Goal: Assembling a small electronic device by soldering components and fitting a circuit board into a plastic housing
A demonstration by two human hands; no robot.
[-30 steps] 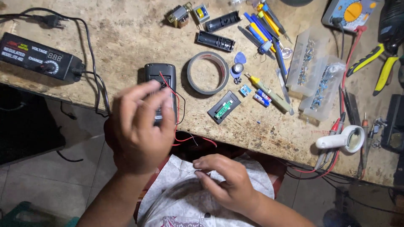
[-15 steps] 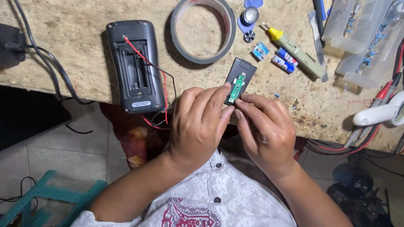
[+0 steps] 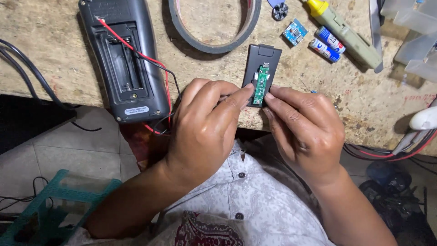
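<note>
Head view, looking down on a worn wooden workbench (image 3: 54,54); a black handset casing (image 3: 125,59) lies face down at upper left, its battery bay open and empty, with red and black leads (image 3: 154,68) trailing toward the bench edge; a ring of dark tape (image 3: 214,27) lies flat beside it. Left hand (image 3: 205,132) and right hand (image 3: 305,132) meet at the bench edge over a small black housing (image 3: 263,61), which rests flat, apparently so the bench bears it; fingertips of both hands are closed together, pinching the narrow green circuit board (image 3: 261,84) from either side. Two blue cells (image 3: 324,44) lie nearby.
</note>
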